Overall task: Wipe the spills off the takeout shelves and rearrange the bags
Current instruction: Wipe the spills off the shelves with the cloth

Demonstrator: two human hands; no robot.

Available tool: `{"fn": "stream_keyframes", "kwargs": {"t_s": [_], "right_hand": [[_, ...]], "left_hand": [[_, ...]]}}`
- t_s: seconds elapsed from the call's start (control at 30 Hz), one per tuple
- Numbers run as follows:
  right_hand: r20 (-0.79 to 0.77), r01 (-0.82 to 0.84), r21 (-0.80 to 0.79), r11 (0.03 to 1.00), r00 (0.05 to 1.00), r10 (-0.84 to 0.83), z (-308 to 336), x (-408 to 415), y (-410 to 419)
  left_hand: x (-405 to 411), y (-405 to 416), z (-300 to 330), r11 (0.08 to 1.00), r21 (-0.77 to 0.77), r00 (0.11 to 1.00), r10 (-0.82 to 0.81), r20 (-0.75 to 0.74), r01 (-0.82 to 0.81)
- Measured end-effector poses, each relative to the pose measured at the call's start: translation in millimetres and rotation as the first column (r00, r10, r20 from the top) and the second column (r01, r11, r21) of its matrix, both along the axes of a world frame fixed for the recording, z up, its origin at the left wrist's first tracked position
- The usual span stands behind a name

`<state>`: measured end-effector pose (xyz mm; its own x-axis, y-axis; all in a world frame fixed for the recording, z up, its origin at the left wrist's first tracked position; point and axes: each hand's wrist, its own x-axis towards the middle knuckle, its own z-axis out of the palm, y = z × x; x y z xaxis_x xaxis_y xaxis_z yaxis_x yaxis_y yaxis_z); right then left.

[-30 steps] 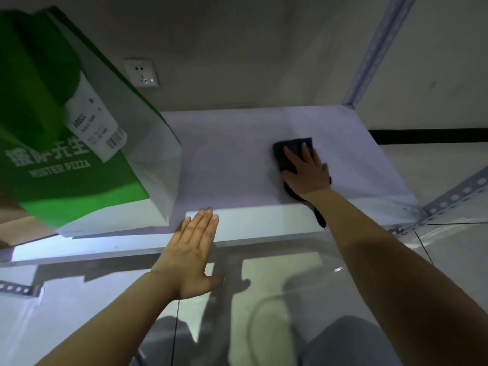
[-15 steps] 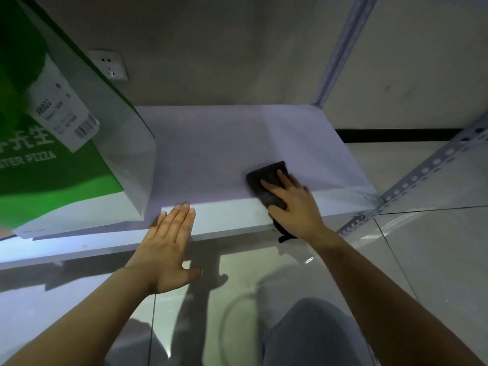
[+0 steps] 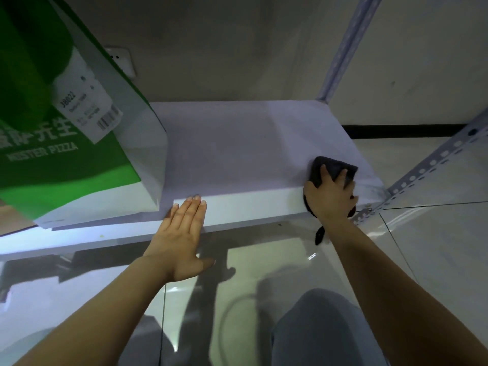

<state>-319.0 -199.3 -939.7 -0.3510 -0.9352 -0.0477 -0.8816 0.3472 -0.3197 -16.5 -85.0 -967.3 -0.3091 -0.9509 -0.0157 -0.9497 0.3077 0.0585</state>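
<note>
I saw the white shelf (image 3: 237,154) spanning the frame, its front edge lit pale. A green-and-white takeout bag (image 3: 79,143) stood on its left part, a printed label stuck to its face. Open shelf surface lay between the bag and the dark cloth (image 3: 334,167), which sat near the front right corner beside the perforated upright (image 3: 427,165). My right hand (image 3: 328,196) pressed the cloth, fingers spread flat over it. My left hand (image 3: 182,233) rested on the front edge, fingers straight and together.
</note>
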Motion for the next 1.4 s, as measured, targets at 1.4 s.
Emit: {"fn": "stream_keyframes", "kwargs": {"t_s": [1.4], "right_hand": [[-0.097, -0.621, -0.025, 0.784, 0.782, 0.616, -1, 54, 71]], "left_hand": [[3, 0, 3, 0.997, 0.074, 0.998, 0.015, 0.056, -0.019]]}}
